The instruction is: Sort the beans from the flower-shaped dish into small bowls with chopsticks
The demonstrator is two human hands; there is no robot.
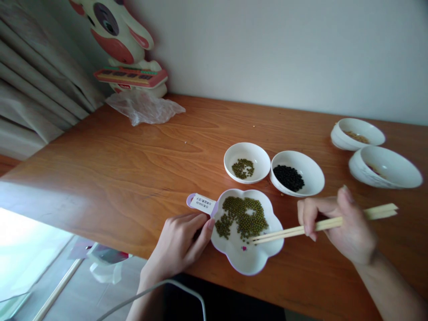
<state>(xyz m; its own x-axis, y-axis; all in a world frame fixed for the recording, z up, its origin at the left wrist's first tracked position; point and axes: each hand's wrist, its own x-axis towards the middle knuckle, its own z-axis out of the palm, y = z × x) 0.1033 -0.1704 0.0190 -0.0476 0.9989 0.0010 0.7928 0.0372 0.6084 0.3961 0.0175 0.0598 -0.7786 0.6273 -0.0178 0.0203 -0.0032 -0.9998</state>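
A white flower-shaped bowl (239, 261) with a purple rim and a labelled handle (202, 203) sits near the table's front edge. Green mung beans (252, 218) lie across its back and left part. My left hand (182, 240) is closed at the bowl's left edge, thumb on the rim by the handle, other fingers curled and partly hidden. A pair of light wooden chopsticks (321, 224) is gripped in my right hand (344, 227); their tips are inside the bowl at the front edge of the beans. Whether a bean is between the tips is too small to tell.
Behind stand a small bowl (247, 148) with mung beans and a bowl (312, 171) of black beans, side by side. Two more white bowls (388, 169) are at right. A plastic bag (147, 109) and a cow-shaped toy keyboard (133, 78) occupy the back left. A cable (170, 281) crosses my left forearm.
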